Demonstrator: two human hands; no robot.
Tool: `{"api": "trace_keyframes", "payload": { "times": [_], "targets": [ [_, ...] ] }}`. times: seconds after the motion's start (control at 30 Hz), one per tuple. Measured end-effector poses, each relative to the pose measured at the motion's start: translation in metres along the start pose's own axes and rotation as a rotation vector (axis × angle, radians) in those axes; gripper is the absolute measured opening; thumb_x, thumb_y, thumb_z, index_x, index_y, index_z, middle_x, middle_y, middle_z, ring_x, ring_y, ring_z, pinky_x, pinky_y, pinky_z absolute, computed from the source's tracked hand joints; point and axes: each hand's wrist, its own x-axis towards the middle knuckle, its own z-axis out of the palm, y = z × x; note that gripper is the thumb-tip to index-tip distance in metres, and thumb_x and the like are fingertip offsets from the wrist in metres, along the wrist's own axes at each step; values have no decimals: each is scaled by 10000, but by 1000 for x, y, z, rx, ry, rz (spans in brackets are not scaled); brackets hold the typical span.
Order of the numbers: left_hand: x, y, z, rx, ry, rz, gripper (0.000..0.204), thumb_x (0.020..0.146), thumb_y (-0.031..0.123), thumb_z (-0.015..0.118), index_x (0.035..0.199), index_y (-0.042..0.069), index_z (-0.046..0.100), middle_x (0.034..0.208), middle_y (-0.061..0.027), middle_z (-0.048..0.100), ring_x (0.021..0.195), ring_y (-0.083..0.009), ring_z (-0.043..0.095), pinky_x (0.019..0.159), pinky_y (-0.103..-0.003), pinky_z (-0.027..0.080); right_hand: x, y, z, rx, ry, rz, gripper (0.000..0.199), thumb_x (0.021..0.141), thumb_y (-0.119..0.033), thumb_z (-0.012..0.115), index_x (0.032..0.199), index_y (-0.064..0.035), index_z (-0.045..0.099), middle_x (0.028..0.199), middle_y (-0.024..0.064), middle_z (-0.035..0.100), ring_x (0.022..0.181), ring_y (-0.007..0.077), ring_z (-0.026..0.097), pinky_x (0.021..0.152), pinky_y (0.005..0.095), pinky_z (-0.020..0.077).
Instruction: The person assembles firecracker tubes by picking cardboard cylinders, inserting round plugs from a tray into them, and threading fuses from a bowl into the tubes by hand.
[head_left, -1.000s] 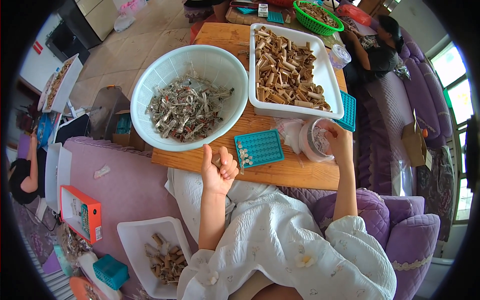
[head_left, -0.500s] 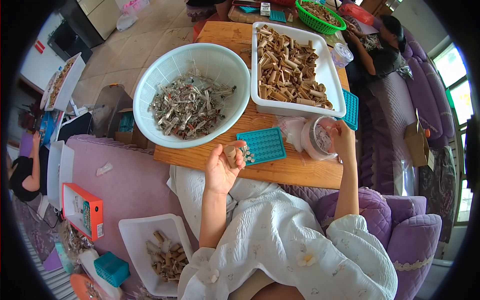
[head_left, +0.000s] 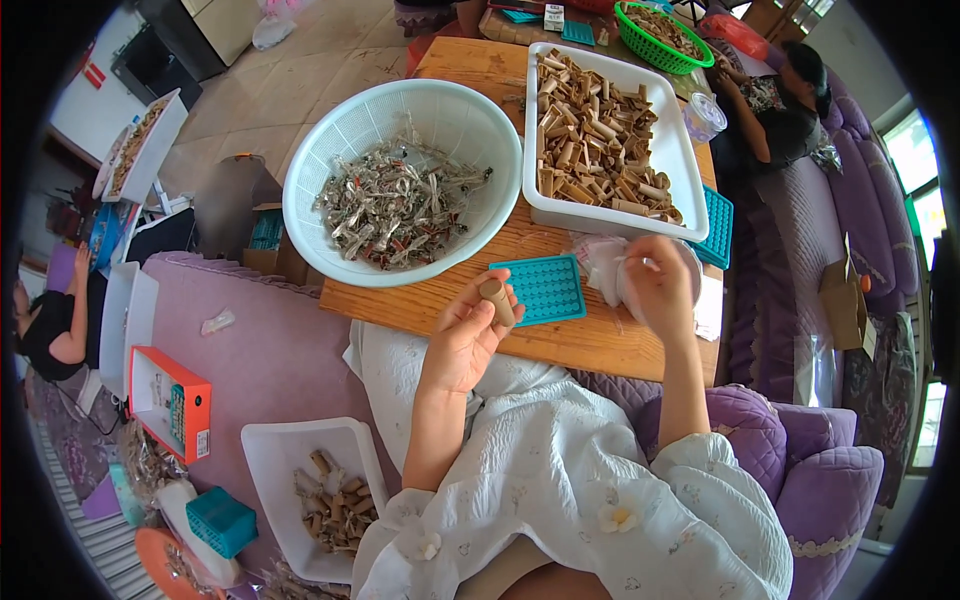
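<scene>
Cardboard tube (head_left: 496, 300), short and brown, pinched upright between the thumb and fingertips of the left hand (head_left: 465, 335), held above the near edge of the wooden table (head_left: 480, 305). Just right of it lies a teal perforated tray (head_left: 545, 289). The right hand (head_left: 655, 285) curls closed around a clear plastic bag (head_left: 603, 272) at the table's near right. Farther off stand a round white basket (head_left: 400, 180) of silvery wrappers, left, and a white rectangular tray (head_left: 675, 170) heaped with similar tubes, right.
</scene>
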Motion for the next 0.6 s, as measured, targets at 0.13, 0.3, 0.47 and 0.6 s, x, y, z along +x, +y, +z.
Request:
{"api": "trace_keyframes", "payload": {
  "times": [0.13,0.3,0.47,0.6],
  "targets": [
    [0,-3,-4,-57,13,13,319,853,125,471,1153,32,420,971,-53,504,929,-131,498,870,-364,435,-8,-47,35,-16,-170,-217,105,703,50,534,787,-3,500,821,119,536,745,261,548,638,315,452],
    [0,-1,1,-99,16,-13,333,870,199,450,1158,36,406,914,-57,525,855,-147,556,785,-363,500,-15,-67,61,-23,-276,-300,138,704,30,548,815,-16,480,760,128,496,700,316,521,589,364,437],
    [-2,3,1,-16,60,-37,344,878,243,432,1150,33,411,857,-49,542,745,-147,602,660,-287,544,-10,-77,66,-165,-274,-332,114,715,16,529,813,-1,472,737,128,474,675,303,514,583,363,440],
    [-2,3,5,28,114,-26,351,869,271,447,1124,30,442,820,-40,550,662,-137,610,558,-223,543,-9,-80,69,-252,-266,-398,88,729,19,519,794,-13,469,729,123,471,647,311,505,548,375,429]
  ]
}}
